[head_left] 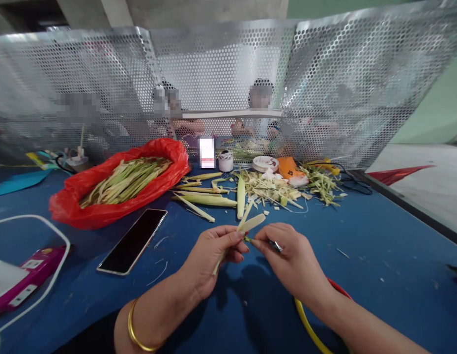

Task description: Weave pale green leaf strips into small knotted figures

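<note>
Left hand (212, 253): grip closed on pale leaf strips (255, 222), thumb pressing from above, probably to steady them.
Right hand (289, 255): thumb and forefinger pinched just beside the strips; the grip also holds a metal tool (275, 246) of unclear kind, likely tucked there to stay ready.
Leaf strips: between both hands, over the blue tabletop (379, 275).
Red bag (68, 199): mouth spread wide, seemingly so its stalks are easy to reach.
Scraps (274, 191): heaped beyond the hands, presumably out of the fingers' way.
</note>
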Tool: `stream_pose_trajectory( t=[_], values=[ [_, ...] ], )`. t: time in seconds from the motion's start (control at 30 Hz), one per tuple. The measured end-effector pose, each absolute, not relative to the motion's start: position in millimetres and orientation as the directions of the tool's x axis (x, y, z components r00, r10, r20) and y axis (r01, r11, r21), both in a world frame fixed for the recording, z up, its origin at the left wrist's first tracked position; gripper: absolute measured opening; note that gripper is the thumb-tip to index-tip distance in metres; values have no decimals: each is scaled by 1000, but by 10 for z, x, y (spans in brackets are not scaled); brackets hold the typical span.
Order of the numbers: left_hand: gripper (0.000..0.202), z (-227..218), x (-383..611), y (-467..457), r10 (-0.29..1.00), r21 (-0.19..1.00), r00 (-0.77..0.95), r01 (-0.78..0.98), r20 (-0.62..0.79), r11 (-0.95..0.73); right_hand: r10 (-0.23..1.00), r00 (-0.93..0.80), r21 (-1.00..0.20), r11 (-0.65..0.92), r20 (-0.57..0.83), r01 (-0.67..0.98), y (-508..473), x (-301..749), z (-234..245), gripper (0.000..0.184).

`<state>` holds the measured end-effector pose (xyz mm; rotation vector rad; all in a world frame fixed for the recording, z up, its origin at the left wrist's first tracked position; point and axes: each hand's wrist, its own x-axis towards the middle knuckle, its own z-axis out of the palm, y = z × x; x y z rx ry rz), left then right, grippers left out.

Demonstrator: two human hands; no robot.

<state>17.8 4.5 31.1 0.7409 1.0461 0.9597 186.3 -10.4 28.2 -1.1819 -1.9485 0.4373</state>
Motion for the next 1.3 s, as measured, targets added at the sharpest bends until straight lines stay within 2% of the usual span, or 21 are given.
stream_pose_trajectory(
  t=[0.13, 0.27, 0.47, 0.63, 0.8, 1.0, 1.1, 1.23, 1.3],
  values=[
    [19, 319, 163, 77, 905, 873, 195, -249, -379, 419, 901, -221, -705, 431, 375, 562, -104, 1857, 263, 24],
    [20, 298, 146, 93, 896, 873, 237, -232, -376, 428, 938, -124, -765, 336, 323, 550, -63, 1866, 266, 20],
    [26, 308, 147, 72, 905, 905, 282, -194, -318, 379, 985, -129, -915, 158, 118, 372, -25, 1850, 302, 18],
    [27, 303, 148, 66, 916, 929, 284, -156, -285, 337, 992, -125, -977, 34, 7, 212, -31, 1820, 284, 17],
    [21, 242, 165, 64, 904, 881, 232, -234, -360, 411, 987, -161, -988, 37, 12, 153, -21, 1813, 228, 24],
    [29, 267, 154, 68, 859, 862, 397, -251, -324, 441, 981, -179, -978, 103, 70, 183, 87, 1873, 252, 19],
    [25, 296, 155, 52, 866, 889, 384, -192, -321, 415, 977, -203, -987, 92, 64, 129, 92, 1913, 281, 18],
    [23, 331, 194, 26, 894, 914, 306, -138, -326, 381, 992, -125, -999, 9, 13, -34, 63, 1919, 236, 27],
    [23, 341, 209, 15, 885, 906, 314, -138, -343, 400, 996, -61, -998, 68, 67, 6, 57, 1905, 198, 22]
  ],
)
